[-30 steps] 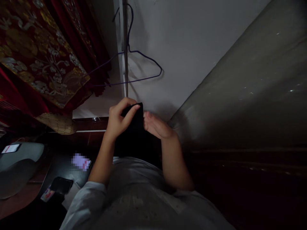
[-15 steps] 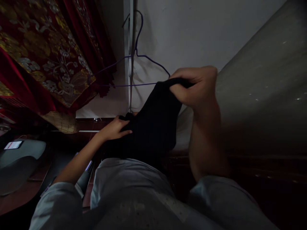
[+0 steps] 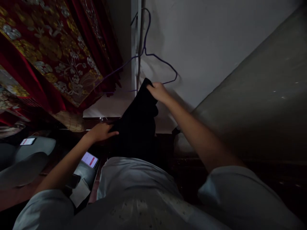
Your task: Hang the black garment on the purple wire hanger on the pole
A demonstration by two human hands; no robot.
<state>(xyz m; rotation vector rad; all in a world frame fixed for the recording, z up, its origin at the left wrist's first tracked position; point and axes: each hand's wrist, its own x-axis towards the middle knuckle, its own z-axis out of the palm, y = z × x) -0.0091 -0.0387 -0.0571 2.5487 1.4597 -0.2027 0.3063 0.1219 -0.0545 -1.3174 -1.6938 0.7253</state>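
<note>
My right hand [image 3: 158, 91], worked from afar, pinches top corner of black cloth [image 3: 136, 127], in front of lower bar of purple wire hanger [image 3: 145, 48]. Left hand [image 3: 102, 131] lower-left of hanger, at cloth's side edge; grip lost in dark, cannot tell. I'd pinch edges firmly, spread hands evenly, smooth folds below hanger.

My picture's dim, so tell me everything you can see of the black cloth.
The black cloth looks soft and plain, folded along its right side. The right hand grips its raised top; the left hand touches its left edge. It slants between them, overlapping the purple hanger in view; contact is unclear. Its lower end fades into shadow.
</note>
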